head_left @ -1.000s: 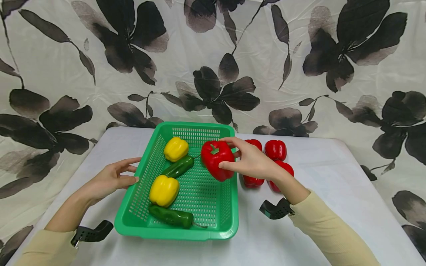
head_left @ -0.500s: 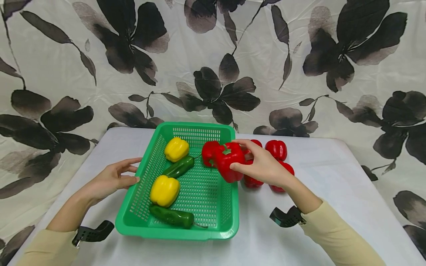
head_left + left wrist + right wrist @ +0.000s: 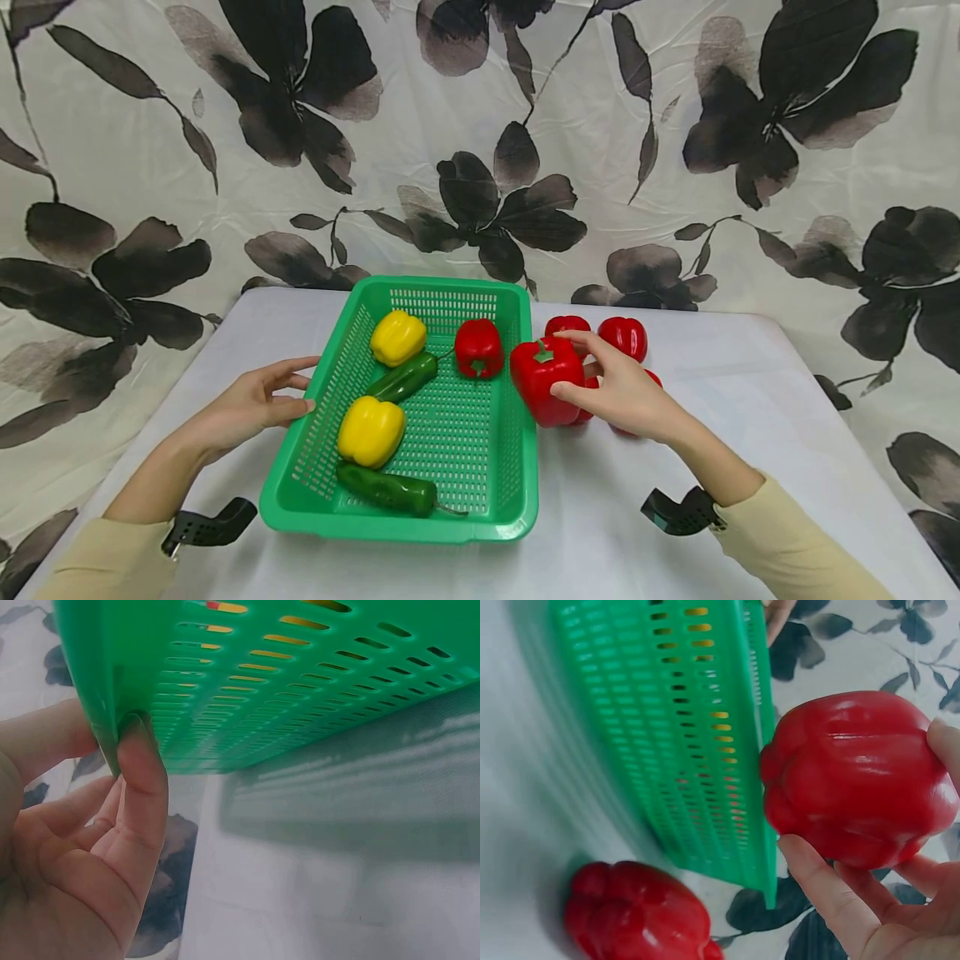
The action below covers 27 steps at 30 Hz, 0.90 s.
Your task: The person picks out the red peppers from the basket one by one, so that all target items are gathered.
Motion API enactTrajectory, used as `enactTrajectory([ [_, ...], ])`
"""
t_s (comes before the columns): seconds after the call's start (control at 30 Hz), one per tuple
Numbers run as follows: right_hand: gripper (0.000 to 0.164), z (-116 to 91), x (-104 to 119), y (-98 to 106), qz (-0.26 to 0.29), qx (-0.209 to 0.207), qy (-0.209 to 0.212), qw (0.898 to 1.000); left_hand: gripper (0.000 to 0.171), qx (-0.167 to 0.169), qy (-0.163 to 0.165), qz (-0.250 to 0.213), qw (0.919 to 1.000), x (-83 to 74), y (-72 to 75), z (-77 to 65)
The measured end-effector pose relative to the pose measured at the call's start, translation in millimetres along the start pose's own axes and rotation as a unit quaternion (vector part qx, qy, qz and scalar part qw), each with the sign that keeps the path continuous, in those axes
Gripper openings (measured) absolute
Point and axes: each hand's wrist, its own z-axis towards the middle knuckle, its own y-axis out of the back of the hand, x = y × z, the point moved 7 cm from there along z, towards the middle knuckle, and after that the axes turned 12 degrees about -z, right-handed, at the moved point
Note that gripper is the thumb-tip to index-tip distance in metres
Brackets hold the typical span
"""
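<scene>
My right hand holds a red bell pepper between thumb and fingers, raised at the basket's right rim. In the right wrist view this red bell pepper is at the rim's upper edge. The left hand pinches the left rim of the green plastic basket; the left wrist view shows a finger and thumb on either side of that rim. Inside the basket lie another red bell pepper, two yellow bell peppers and two long green chili peppers.
Several more red bell peppers sit on the white-covered table right of the basket, partly hidden by the right hand. Behind the table hangs a floral cloth. Each wrist wears a black camera mount.
My right hand has carried the red bell pepper rightward from above the basket to its right rim, uncovering the red one inside. The left hand stays on the rim.
</scene>
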Motion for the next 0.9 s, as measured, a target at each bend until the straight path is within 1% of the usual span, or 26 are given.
enactTrajectory([
  [0.27,0.068,-12.0,-16.2,-0.6,-0.007,0.004,-0.02,1.0,0.07,0.001,0.001,0.001,1.0,-0.8,-0.1,-0.2],
  [0.6,0.071,-29.1,-38.4,-6.2,-0.001,0.015,-0.046,0.999,0.07,0.001,0.0,-0.002,1.0,-0.3,0.0,-0.4],
  [0.77,0.072,-38.4,-47.1,-8.4,0.007,0.023,-0.072,0.997,0.071,0.001,0.001,0.0,1.0,-0.5,-0.3,-0.4],
  [0.9,0.07,-43.4,-55.1,-15.1,0.018,0.033,-0.089,0.995,0.071,-0.001,0.004,-0.001,1.0,0.2,-0.5,0.5],
])
